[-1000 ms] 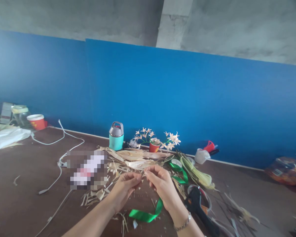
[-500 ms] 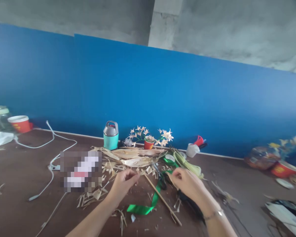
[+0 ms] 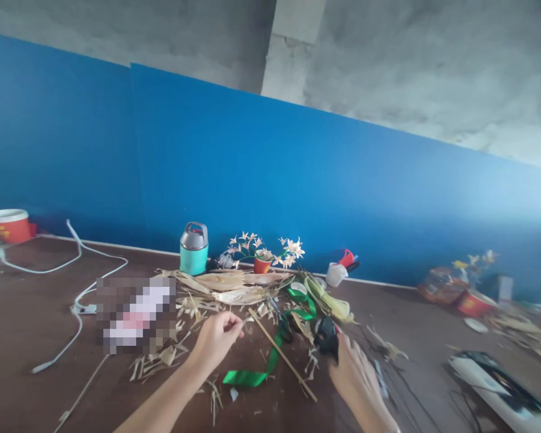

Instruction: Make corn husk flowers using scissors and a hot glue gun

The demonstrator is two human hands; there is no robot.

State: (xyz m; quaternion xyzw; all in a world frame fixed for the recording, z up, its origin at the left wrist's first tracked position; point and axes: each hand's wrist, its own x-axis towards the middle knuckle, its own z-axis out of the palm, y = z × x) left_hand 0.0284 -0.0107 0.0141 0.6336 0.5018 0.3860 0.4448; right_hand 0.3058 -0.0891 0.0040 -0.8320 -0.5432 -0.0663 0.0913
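My left hand (image 3: 220,337) is closed in a pinch, with a small pale sliver, apparently husk, showing at the fingertips. On the right, my right hand (image 3: 358,373) is wrapped over a black tool (image 3: 327,337) that looks like a glue gun; its grip is hidden under the palm. Between the hands a thin straw-coloured stick (image 3: 282,352) lies slantwise on the brown table. A green ribbon (image 3: 247,377) curls past it toward dark-handled scissors (image 3: 286,329). Dried corn husks (image 3: 238,288) lie in a heap behind, and a curled husk piece (image 3: 303,328) rests near the tool.
At the back stand a turquoise flask (image 3: 193,255), a red cup (image 3: 262,263) with pale husk flowers, and a white holder (image 3: 336,275). A pale green bundle (image 3: 327,297) lies nearby. White cables (image 3: 79,288) run along the left; a black-and-white object (image 3: 491,385) lies right.
My right hand has let go of the curled husk piece, now on the table, and moved down and right onto the black tool. My left hand stays pinched. The view has turned slightly right.
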